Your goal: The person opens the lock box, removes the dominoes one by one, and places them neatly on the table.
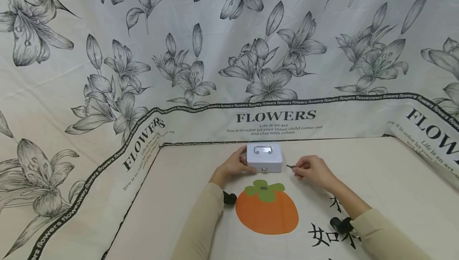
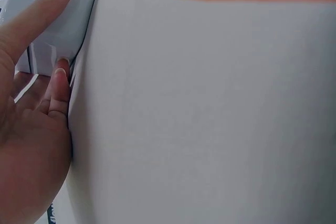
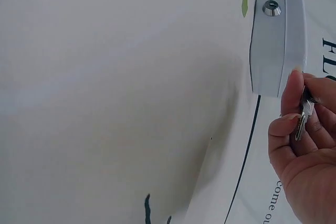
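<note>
A small white cash box [image 1: 274, 157] stands on the cloth-covered table, with a metal handle [image 1: 263, 150] on its lid and a round key lock [image 3: 272, 8] on its front. My left hand [image 1: 234, 164] grips the box's left end, its thumb [image 2: 44, 17] laid along the front face and its other fingers around the side and partly hidden. To the right of the box, my right hand [image 1: 315, 169] pinches a small metal key [image 3: 303, 121] between thumb and fingers. The key is apart from the lock and points toward the box in the head view.
The tablecloth [image 1: 179, 196] bears a printed orange persimmon [image 1: 267, 214] in front of the box and black characters [image 1: 319, 236] at the right. Behind the box rises a flower-printed cloth wall [image 1: 201, 126]. Dark wrist devices [image 1: 229, 198] sit at both cuffs.
</note>
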### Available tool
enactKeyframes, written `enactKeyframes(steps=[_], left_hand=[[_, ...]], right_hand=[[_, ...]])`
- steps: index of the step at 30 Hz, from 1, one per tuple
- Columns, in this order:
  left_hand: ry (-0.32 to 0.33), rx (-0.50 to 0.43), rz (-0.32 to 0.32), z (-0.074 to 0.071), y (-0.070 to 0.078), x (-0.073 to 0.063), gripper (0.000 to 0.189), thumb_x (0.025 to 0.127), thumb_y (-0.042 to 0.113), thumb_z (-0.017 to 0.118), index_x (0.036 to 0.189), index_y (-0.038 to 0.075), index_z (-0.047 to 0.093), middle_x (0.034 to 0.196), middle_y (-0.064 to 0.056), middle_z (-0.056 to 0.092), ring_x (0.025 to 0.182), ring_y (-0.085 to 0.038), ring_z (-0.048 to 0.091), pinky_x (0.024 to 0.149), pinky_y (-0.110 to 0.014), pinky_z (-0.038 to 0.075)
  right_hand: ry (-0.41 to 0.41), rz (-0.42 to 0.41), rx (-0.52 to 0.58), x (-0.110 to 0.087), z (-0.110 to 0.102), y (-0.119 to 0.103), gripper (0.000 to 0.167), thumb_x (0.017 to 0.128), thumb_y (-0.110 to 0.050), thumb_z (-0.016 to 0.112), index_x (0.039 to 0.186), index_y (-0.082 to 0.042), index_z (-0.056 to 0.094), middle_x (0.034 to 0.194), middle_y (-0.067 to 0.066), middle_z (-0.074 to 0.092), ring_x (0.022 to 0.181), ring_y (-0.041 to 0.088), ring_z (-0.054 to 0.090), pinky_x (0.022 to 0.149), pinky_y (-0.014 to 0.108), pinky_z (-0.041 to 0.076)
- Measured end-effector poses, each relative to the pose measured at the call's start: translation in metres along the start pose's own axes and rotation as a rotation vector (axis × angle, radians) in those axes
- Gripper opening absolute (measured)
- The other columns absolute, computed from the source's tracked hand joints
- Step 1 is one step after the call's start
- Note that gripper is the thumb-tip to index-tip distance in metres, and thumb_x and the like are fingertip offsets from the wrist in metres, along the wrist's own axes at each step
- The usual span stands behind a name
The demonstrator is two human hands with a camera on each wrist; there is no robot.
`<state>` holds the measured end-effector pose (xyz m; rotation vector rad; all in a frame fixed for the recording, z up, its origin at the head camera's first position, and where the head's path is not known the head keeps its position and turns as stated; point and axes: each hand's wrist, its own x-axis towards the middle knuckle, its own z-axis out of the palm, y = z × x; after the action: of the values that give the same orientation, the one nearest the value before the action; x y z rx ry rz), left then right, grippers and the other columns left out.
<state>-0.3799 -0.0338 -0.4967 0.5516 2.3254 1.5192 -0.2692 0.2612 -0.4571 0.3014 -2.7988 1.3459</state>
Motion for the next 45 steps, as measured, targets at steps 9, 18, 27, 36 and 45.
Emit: enactKeyframes(steps=[9,18,27,36,45], left_hand=[[-0.008,0.006,-0.011,-0.002,-0.001,0.001,0.102,0.072,0.008,0.093,0.157,0.022,0.039,0.121,-0.001,0.059,0.090,-0.017,0.054,0.084,-0.031,0.044],[-0.011,-0.018,-0.002,-0.002,0.005,-0.001,0.098,0.075,0.007,0.091,0.157,0.020,0.039,0.123,-0.003,0.059,0.092,-0.017,0.054,0.085,-0.030,0.044],[-0.006,-0.049,-0.009,-0.003,0.005,0.000,0.096,0.077,0.009,0.090,0.158,0.020,0.040,0.134,-0.005,0.058,0.095,-0.017,0.054,0.087,-0.029,0.043],[-0.009,-0.091,-0.042,-0.004,0.010,-0.003,0.093,0.078,0.009,0.089,0.157,0.021,0.041,0.130,-0.007,0.059,0.090,-0.017,0.053,0.079,-0.029,0.044],[-0.025,-0.105,-0.035,-0.005,0.006,0.000,0.089,0.080,0.011,0.088,0.156,0.022,0.043,0.095,-0.003,0.059,0.079,-0.015,0.050,0.069,-0.028,0.043]], right_hand=[[-0.035,-0.019,0.013,0.000,0.011,-0.009,0.010,0.094,-0.004,0.070,0.092,0.006,0.072,0.082,0.012,0.074,0.070,0.020,0.068,0.068,0.035,0.056],[-0.064,-0.055,-0.002,-0.001,0.020,-0.018,0.009,0.094,-0.002,0.070,0.087,0.004,0.073,0.076,0.007,0.072,0.065,0.020,0.068,0.062,0.030,0.056],[-0.066,-0.071,-0.019,0.003,0.029,-0.021,0.012,0.092,-0.003,0.072,0.082,0.002,0.073,0.072,0.006,0.071,0.061,0.023,0.067,0.056,0.027,0.051],[-0.086,-0.121,-0.024,0.006,0.036,-0.026,0.013,0.092,-0.002,0.072,0.080,0.000,0.069,0.072,0.007,0.071,0.059,0.020,0.065,0.055,0.028,0.052],[-0.080,-0.117,-0.050,0.011,0.045,-0.033,0.011,0.092,-0.002,0.072,0.081,0.001,0.070,0.072,0.006,0.070,0.059,0.020,0.064,0.054,0.026,0.052]])
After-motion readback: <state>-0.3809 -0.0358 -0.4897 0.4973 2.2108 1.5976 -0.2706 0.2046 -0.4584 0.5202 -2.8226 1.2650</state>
